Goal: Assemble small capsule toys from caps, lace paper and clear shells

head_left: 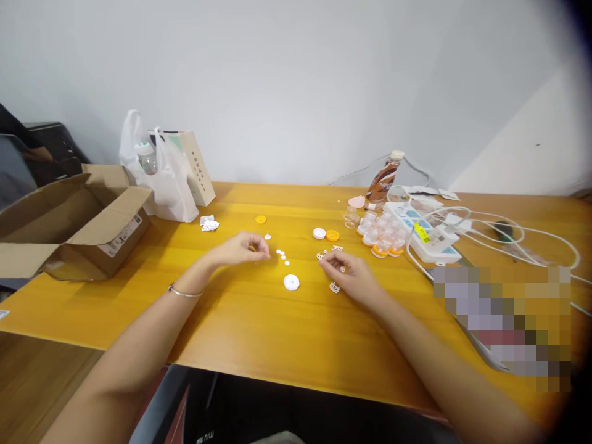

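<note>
We judge the step in hand to be sorting or picking up small loose parts, with the right hand [351,272] at the white clips [337,248]. The fingers of this hand are drawn together, tips low over the clips; we cannot tell whether a piece is pinched between them. One clip [334,287] lies on the near side, just beside the fingers; others lie beyond and around the fingertips.

The left hand [243,248] is half curled, thumb and forefinger brought close into a loop. We see no part in it for certain, and cannot tell whether something tiny sits at the tips. Just to its right are the white discs [283,257], scattered in a short line on the worktop [231,314]. A small white peg [267,237] stands just beyond its fingertips.

The white cap [291,282] lies between the hands, on our side of the discs. Beyond the right hand, a white ring [319,234] and an orange ring [332,235] lie side by side. The clear cups [383,233] are grouped farther right, near the power strip [419,231].

In our judgement the next move calls for a fine fingertip pinch on one clip, with its neighbours left undisturbed.
</note>
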The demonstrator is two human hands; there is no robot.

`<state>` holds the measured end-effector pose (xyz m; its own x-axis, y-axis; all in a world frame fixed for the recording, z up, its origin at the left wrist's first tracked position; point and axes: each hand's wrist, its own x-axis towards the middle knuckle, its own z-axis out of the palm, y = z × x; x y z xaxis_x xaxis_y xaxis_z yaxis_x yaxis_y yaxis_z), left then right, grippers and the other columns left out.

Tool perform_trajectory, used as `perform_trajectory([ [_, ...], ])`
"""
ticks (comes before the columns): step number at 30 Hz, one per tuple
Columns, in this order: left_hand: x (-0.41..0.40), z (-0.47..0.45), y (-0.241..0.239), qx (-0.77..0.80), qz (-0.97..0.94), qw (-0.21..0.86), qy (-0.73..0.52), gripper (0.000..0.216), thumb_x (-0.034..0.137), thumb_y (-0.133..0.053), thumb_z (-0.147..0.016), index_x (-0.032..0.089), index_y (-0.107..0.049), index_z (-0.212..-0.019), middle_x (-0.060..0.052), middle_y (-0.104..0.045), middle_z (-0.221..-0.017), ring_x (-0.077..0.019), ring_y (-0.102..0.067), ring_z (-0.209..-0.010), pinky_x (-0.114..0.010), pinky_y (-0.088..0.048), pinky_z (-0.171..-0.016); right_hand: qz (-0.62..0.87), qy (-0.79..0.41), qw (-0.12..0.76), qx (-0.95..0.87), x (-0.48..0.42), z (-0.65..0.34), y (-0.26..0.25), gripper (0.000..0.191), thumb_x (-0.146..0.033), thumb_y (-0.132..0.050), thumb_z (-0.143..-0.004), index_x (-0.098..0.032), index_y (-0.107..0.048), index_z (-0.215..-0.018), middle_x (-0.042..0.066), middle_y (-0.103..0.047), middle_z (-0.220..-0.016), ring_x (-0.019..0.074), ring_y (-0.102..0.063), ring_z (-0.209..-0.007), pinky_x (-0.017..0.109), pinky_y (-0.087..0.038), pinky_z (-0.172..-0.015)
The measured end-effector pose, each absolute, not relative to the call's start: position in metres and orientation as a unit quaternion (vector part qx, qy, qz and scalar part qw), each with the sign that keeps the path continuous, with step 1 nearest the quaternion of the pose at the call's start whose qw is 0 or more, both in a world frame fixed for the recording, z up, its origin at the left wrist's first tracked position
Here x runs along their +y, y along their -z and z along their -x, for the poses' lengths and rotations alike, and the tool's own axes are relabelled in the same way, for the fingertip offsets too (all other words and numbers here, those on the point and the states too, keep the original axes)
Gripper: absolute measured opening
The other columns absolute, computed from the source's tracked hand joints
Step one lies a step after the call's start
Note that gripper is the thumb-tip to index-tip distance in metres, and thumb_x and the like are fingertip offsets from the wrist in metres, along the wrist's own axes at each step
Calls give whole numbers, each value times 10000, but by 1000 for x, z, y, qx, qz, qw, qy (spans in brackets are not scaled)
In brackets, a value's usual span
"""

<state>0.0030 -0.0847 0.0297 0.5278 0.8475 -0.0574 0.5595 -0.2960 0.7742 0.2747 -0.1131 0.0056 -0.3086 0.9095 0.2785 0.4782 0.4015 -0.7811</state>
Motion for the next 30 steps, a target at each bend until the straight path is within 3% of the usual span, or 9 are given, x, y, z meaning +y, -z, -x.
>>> perform_trajectory([
  [4, -108, -41, -29, 380, -723, 486, -312, 176, 290, -613, -731, 119, -592, -765, -28, -608, -765, -100, -557, -712, -236, -441, -703, 419, -397, 394, -716, -131, -252, -8, 160, -324, -561, -751, -175, -618, -765, 19, -639, -724, 127, -572, -664, 249, -452, -633],
  [10, -125, -63, -26, 374, -696, 512, -337, 132, 246, -604, -746, 116, -587, -756, -10, -590, -711, -88, -548, -655, -235, -446, -660, 384, -523, 424, -632, -143, -238, -7, 130, -288, -611, -716, -173, -631, -773, 9, -649, -732, 110, -587, -668, 249, -462, -673],
  [21, -128, -55, -25, 289, -869, 192, -353, 167, 205, -523, -829, 169, -640, -942, -52, -636, -864, -116, -582, -785, -257, -472, -731, 383, -564, 415, -602, -139, -242, -8, 116, -283, -606, -726, -172, -637, -725, -17, -618, -651, 91, -556, -622, 231, -448, -664],
  [30, -128, -55, -20, 262, -895, 72, -354, 153, 187, -511, -839, 151, -644, -905, -65, -650, -841, -127, -587, -769, -259, -482, -701, 404, -514, 399, -643, -138, -243, -10, 143, -291, -573, -744, -175, -651, -715, -8, -647, -672, 111, -576, -646, 243, -454, -672],
])
